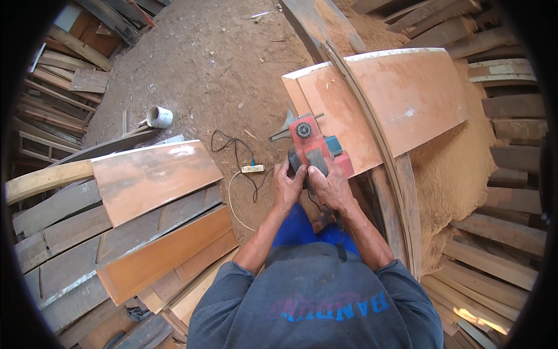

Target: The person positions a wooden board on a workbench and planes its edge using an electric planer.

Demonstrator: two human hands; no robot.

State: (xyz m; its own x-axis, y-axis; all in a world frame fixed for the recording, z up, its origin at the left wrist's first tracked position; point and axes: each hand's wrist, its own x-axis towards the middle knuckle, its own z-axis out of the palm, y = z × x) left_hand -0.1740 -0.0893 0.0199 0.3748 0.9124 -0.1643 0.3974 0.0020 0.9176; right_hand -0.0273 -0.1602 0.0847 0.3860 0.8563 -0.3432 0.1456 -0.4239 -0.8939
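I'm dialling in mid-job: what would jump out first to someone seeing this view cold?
The red power planer at centre, gripped by both hands: left hand on its near left side, right hand on its rear. It sits at the near corner of a broad reddish board, with a deep drift of sawdust to the right. On the left, a stack of planks slopes across the dirt floor.

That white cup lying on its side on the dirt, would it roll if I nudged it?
The white cup lies on its side and looks round, so it would probably roll a little. The loose, rough dirt floor would likely stop it soon. It seems small and empty, so probably light to lift.
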